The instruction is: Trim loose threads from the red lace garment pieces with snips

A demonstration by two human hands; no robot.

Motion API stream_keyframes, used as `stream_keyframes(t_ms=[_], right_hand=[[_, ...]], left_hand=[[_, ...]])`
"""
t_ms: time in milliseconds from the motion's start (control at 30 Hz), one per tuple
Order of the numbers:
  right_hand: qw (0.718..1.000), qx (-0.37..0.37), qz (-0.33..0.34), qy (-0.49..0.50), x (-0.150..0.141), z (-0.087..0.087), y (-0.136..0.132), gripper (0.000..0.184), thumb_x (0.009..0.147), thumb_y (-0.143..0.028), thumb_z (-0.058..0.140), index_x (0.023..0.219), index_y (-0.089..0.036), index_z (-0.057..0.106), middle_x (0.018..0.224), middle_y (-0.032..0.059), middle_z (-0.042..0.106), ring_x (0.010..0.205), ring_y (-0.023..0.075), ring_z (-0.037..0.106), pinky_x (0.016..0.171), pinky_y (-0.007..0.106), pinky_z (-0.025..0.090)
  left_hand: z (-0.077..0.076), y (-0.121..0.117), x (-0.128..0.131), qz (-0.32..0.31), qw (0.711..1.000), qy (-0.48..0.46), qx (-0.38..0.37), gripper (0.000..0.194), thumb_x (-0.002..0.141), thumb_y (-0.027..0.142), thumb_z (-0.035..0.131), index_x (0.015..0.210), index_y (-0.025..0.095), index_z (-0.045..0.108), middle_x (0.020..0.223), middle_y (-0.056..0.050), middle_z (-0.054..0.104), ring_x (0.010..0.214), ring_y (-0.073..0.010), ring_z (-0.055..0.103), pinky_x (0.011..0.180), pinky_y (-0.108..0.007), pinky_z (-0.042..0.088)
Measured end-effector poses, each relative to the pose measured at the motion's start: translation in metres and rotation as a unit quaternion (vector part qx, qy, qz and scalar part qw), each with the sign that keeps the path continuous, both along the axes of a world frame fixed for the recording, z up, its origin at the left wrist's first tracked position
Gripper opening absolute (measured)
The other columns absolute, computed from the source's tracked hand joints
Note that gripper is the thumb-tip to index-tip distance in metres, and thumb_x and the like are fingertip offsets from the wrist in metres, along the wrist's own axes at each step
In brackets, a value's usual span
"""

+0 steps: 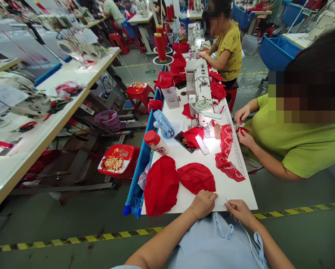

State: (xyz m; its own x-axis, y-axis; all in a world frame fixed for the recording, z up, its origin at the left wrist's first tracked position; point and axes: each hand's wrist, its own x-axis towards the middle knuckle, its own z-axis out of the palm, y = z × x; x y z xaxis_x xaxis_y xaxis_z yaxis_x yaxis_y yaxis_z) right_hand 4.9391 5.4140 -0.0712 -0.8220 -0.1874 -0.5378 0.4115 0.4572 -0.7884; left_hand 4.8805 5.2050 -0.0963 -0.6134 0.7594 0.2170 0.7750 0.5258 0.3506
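Note:
My left hand (pixel 204 204) rests at the table's near edge with its fingers curled closed. It touches the lower edge of a red cloth piece (pixel 197 177); whatever is inside the fingers is hidden. In my right hand (pixel 240 212), just off the near right corner, a thin pointed metal tool (pixel 230 203) is pinched, its tip toward the left. A larger red cloth piece (pixel 161 186) lies to the left, partly over the table edge. Red lace trim (pixel 226 151) runs along the right side of the white table (pixel 212 158).
A sewing machine (pixel 202 87) stands mid-table. Before it are a white bottle with a red lid (pixel 156 142), a blue tape dispenser (pixel 164 124) and a black card (pixel 185 142). A co-worker in green (pixel 285 138) sits close on the right; a red stool (pixel 119 160) stands left.

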Motion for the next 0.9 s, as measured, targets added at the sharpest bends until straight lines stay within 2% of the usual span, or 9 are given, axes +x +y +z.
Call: stream_keyframes(t_ms=[733, 900], right_hand=[[1.000, -0.005, 0.000, 0.018, -0.0005, -0.0025, 0.0004, 0.055, 0.083, -0.071, 0.039, 0.061, -0.021, 0.050, 0.051, -0.0022, 0.053, 0.037, 0.0121, 0.049, 0.041, 0.025, 0.037], [1.000, -0.003, 0.004, 0.021, -0.0005, -0.0014, 0.0011, 0.055, 0.085, -0.069, 0.040, 0.061, -0.021, 0.051, 0.051, -0.0023, 0.054, 0.038, 0.0119, 0.049, 0.042, 0.024, 0.038]], left_hand=[[-0.0022, 0.0008, -0.0021, 0.007, 1.000, 0.028, 0.000, 0.015, 0.083, 0.010, 0.047, 0.093, 0.018, 0.055, 0.070, 0.000, 0.062, 0.066, -0.0171, 0.059, 0.060, -0.031, 0.038], [-0.0041, 0.0003, -0.0018, -0.001, 1.000, 0.004, -0.015, 0.015, 0.085, 0.011, 0.047, 0.096, 0.018, 0.054, 0.073, -0.002, 0.062, 0.069, -0.0173, 0.059, 0.062, -0.031, 0.040]])
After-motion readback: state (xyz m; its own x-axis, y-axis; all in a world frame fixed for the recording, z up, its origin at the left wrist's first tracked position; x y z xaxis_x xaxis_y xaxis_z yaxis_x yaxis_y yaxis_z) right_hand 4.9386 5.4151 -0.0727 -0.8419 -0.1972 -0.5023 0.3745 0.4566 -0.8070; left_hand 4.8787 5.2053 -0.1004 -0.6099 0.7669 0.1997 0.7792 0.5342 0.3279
